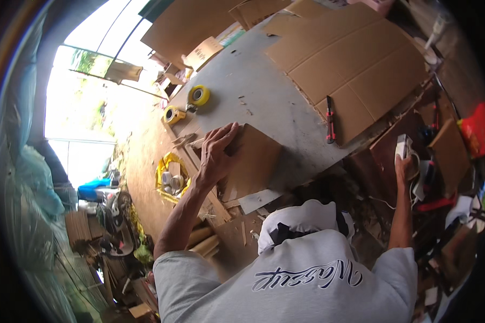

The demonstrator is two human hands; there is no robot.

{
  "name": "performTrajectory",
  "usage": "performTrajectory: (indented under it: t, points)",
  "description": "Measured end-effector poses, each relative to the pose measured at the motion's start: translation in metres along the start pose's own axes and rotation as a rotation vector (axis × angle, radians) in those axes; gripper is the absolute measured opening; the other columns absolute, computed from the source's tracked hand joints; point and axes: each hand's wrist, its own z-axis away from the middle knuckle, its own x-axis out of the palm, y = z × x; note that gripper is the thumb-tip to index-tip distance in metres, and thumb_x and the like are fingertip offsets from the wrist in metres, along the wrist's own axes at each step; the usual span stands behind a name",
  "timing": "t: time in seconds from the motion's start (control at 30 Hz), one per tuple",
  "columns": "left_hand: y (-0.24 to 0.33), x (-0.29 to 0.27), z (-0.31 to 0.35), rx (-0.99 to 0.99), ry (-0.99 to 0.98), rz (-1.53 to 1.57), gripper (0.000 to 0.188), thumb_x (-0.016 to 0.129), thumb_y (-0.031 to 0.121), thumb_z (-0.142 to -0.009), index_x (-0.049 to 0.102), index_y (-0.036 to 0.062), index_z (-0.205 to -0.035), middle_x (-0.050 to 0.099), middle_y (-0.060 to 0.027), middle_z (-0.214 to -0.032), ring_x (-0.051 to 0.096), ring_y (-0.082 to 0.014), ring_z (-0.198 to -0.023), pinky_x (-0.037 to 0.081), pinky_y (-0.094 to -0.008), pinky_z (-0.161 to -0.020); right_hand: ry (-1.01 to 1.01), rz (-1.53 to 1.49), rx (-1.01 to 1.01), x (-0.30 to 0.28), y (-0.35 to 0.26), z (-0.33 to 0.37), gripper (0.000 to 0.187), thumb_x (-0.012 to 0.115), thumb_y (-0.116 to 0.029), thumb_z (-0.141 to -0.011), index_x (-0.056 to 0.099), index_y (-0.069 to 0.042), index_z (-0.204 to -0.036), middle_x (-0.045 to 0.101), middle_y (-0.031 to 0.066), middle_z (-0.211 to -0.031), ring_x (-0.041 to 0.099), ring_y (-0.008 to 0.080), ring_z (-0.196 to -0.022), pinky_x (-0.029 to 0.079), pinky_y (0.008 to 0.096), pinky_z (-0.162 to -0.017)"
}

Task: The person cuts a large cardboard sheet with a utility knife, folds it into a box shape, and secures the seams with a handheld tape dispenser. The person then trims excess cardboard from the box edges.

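Observation:
A brown cardboard box (258, 159) stands at the near left edge of the grey tabletop, tilted in view. My left hand (216, 153) grips its upper left edge, fingers stretched along the side and thumb toward the near face. Far to the right, beyond the table's edge, my right hand (407, 166) is closed around a small white block-shaped device (403, 144) with a white cord trailing below. What kind of device it is I cannot make out. Two rolls of yellow tape, one roll (199, 95) and a tape dispenser (173, 114), lie past the box.
A flattened cardboard sheet (345, 59) covers the table's far right, with a red and black utility knife (330, 119) at its edge. On the floor at left sits a yellow-rimmed basket (172, 175) of tape rolls. Boards and clutter crowd the right, near a red bag (477, 129).

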Motion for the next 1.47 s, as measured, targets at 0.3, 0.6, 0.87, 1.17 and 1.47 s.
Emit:
performTrajectory:
  t: [0.3, 0.6, 0.87, 1.17, 1.47]
  points:
    - [-0.005, -0.001, 0.009, 0.032, 0.029, -0.019, 0.060, 0.079, 0.013, -0.073, 0.066, -0.0002, -0.130, 0.069, -0.0161, -0.128, 0.065, -0.0331, -0.117, 0.046, -0.0441, -0.105, 0.021, -0.309, -0.100, -0.031, -0.016, 0.013, 0.061, 0.075, -0.047, -0.085, 0.069, 0.008, -0.111, 0.071, 0.0298, -0.110, 0.069, 0.0452, -0.103, 0.052, 0.0511, -0.088]
    - [0.006, 0.010, 0.002, -0.156, 0.121, -0.084, 0.056, 0.074, 0.011, -0.076, 0.067, 0.0011, -0.130, 0.068, -0.0148, -0.128, 0.063, -0.0314, -0.119, 0.044, -0.0428, -0.105, -0.169, -1.139, -0.802, -0.132, -0.213, 0.204, 0.044, 0.080, -0.024, -0.084, 0.067, -0.005, -0.122, 0.072, 0.0180, -0.100, 0.071, 0.0379, -0.092, 0.057, 0.0442, -0.078]
    - [-0.003, -0.031, -0.008, 0.127, 0.109, 0.656, 0.045, 0.068, 0.004, -0.087, 0.065, 0.0018, -0.132, 0.066, -0.0160, -0.126, 0.063, -0.0327, -0.113, 0.051, -0.0405, -0.097, -0.096, -0.748, -1.320, -0.180, -0.294, 0.260, 0.055, 0.084, -0.028, -0.077, 0.061, 0.000, -0.118, 0.067, 0.0192, -0.107, 0.066, 0.0404, -0.095, 0.054, 0.0489, -0.084]
    - [-0.017, -0.060, -0.022, 0.273, -0.248, 0.840, 0.016, 0.070, -0.001, -0.087, 0.076, 0.0009, -0.102, 0.066, -0.0110, -0.091, 0.066, -0.0238, -0.084, 0.053, -0.0337, -0.075, -0.082, -0.542, -1.344, -0.192, -0.311, 0.289, 0.065, 0.086, -0.032, -0.075, 0.055, 0.007, -0.118, 0.066, 0.0250, -0.104, 0.067, 0.0415, -0.091, 0.055, 0.0476, -0.080]
    - [-0.028, -0.082, -0.047, 0.237, -0.245, 0.761, 0.007, 0.070, 0.004, -0.091, 0.075, 0.0013, -0.095, 0.066, -0.0104, -0.086, 0.068, -0.0199, -0.080, 0.053, -0.0316, -0.072, -0.731, -0.620, -0.971, -0.228, -0.322, 0.308, 0.073, 0.081, -0.040, -0.084, 0.052, 0.005, -0.134, 0.065, 0.0314, -0.117, 0.071, 0.0426, -0.097, 0.057, 0.0467, -0.084]
